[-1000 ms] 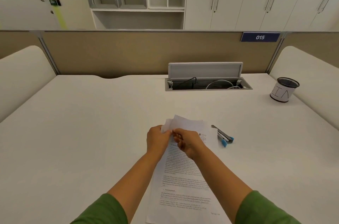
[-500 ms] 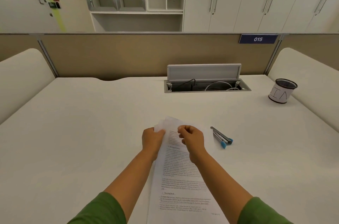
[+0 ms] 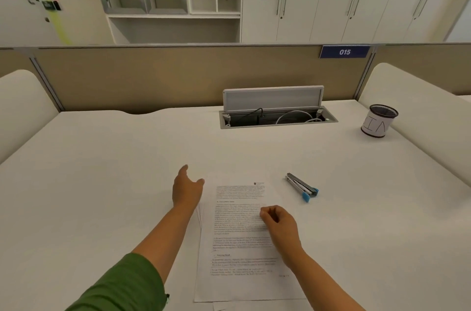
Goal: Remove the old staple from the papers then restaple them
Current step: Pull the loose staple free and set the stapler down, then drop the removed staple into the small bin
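The printed papers (image 3: 240, 247) lie flat on the white desk (image 3: 102, 170) in front of me, with lower sheets showing a little along the left and bottom edges. My left hand (image 3: 187, 189) hovers at their top left corner, fingers spread and holding nothing. My right hand (image 3: 279, 221) rests over the right side of the top page, fingers curled with thumb and forefinger pinched; nothing shows between them, and I see no staple. A silver stapler with a blue end (image 3: 302, 187) lies on the desk just right of the papers, apart from both hands.
A mesh pen cup (image 3: 379, 120) wrapped in white paper stands at the far right. An open cable hatch (image 3: 277, 117) with wires sits at the back of the desk, before the tan partition (image 3: 153, 76). Padded side panels flank the desk.
The papers' top corner, lifted and pinched by both hands before, now lies flat. My left hand let go and opened; my right hand drew back toward me, closed.
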The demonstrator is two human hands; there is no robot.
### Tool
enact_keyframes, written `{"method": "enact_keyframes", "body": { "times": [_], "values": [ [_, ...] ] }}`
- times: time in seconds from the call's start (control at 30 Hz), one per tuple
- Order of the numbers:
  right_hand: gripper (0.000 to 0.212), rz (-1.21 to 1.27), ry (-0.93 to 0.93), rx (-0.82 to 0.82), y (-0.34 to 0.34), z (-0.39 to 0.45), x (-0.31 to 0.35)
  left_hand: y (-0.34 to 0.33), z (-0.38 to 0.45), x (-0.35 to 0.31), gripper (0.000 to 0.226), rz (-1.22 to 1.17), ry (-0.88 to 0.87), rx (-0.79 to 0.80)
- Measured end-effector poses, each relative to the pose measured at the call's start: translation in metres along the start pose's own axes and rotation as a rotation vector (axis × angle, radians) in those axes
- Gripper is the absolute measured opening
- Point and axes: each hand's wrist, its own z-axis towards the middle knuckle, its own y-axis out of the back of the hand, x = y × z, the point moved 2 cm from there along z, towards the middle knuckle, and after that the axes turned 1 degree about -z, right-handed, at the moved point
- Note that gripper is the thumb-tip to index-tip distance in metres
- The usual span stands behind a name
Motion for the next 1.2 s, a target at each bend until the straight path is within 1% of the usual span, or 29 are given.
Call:
{"method": "enact_keyframes", "body": {
  "times": [0.1,0.23,0.33,0.53,0.73,0.9,1.0,1.1,1.2],
  "values": [
    [0.008,-0.003,0.008,-0.046,-0.003,-0.003,-0.002,-0.002,-0.008,0.009,0.055,0.024,-0.017,-0.001],
    [0.008,-0.001,-0.003,-0.1,-0.005,0.001,0.004,-0.003,-0.018,0.017,0.047,0.045,-0.067,0.01],
    [0.006,0.013,0.0,-0.161,-0.005,0.005,0.01,0.001,-0.02,0.019,0.045,0.06,-0.091,0.024],
    [0.003,0.024,-0.001,-0.209,-0.006,0.004,0.029,0.0,-0.019,0.019,0.045,0.104,-0.165,0.091],
    [0.004,-0.001,0.052,-0.202,0.01,0.007,0.047,-0.02,-0.03,0.011,0.047,0.173,-0.244,0.153],
    [0.006,0.045,0.084,-0.199,0.044,0.023,0.057,-0.042,-0.035,-0.001,0.047,0.233,-0.272,0.14],
    [0.007,0.03,0.092,-0.185,0.075,0.037,0.053,-0.068,-0.039,-0.012,0.048,0.259,-0.272,0.126],
    [0.005,0.001,0.112,-0.179,0.114,0.057,0.05,-0.11,-0.048,-0.031,0.048,0.268,-0.278,0.12],
    [0.006,-0.04,0.135,-0.17,0.16,0.081,0.049,-0.169,-0.065,-0.057,0.048,0.286,-0.301,0.142]
  ]
}}
